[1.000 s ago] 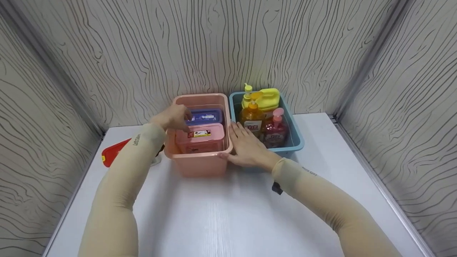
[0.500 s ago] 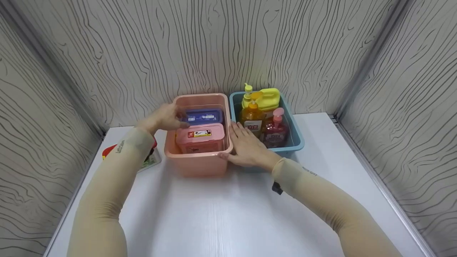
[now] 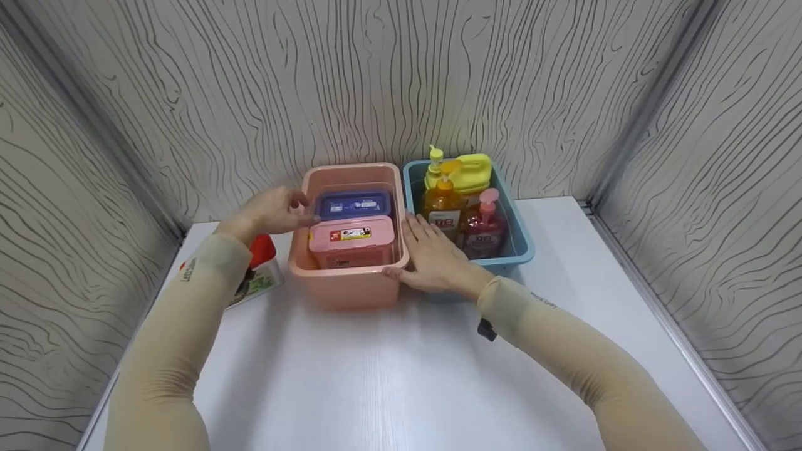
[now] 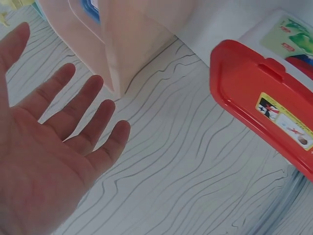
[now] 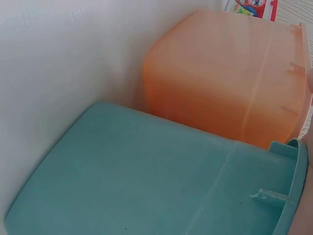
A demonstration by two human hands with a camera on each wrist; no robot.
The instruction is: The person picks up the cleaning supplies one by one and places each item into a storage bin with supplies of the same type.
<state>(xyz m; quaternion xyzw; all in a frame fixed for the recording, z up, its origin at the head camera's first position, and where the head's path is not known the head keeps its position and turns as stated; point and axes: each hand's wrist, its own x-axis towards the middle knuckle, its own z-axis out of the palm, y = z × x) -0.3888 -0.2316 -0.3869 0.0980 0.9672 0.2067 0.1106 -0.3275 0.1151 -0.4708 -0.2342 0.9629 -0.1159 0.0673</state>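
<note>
My left hand [image 3: 276, 211] hovers at the left rim of the pink bin [image 3: 351, 293], holding nothing; its fingers are spread and loosely bent in the left wrist view. Inside that bin sit a pink-lidded box [image 3: 352, 237] and, behind it, a blue-lidded box [image 3: 357, 205]. Flat across the adjoining rims of the pink bin and the blue bin [image 3: 523, 243] rests my right hand [image 3: 437, 255], fingers straight, thumb at the pink bin's front corner. Beside the pink bin on the left lies a red-lidded container [image 4: 259, 93], partly hidden by my left forearm in the head view.
The blue bin holds an orange pump bottle [image 3: 442, 203], a dark pink pump bottle [image 3: 484, 230], a yellow jug [image 3: 474, 174] and a yellow pump top [image 3: 435, 156]. Both bins stand near the back wall [image 3: 351, 81] on a white table [image 3: 376, 369].
My left hand has drawn back leftward from over the boxes to the pink bin's left rim. More of the blue lid and the red-lidded container's front shows. The right hand stays put.
</note>
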